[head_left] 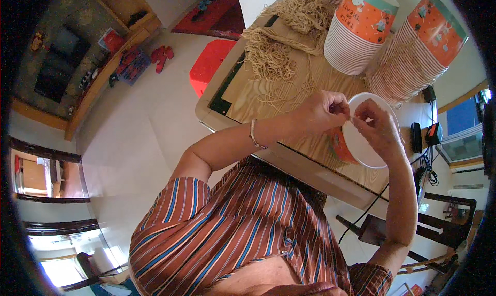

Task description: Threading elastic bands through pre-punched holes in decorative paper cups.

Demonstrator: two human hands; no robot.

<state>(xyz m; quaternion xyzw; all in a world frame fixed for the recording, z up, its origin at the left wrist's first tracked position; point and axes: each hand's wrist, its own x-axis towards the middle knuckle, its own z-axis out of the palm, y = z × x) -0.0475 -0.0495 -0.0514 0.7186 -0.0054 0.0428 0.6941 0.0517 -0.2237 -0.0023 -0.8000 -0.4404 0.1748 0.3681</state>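
My left hand (326, 111) and my right hand (380, 128) meet above the rim of a paper bucket (368, 147), white inside with an orange printed outside. Both hands are closed, thumb and fingers pinched together. Between their fingertips is a short, thin, pale piece that looks like twine; its ends are hidden by the fingers. The bucket sits tilted near the table's front edge, its mouth facing me. Beyond my left hand lies a tangled heap of beige twine (271, 53), with loose strands trailing across the wooden table (248, 102).
A stack of nested orange-and-green buckets (356, 37) stands behind the heap. Another stack (413, 50), with twine strands on it, leans at the right. Black cables (428, 169) hang by the right edge. A red stool (209, 66) stands left of the table, a dark chair (444, 226) at right.
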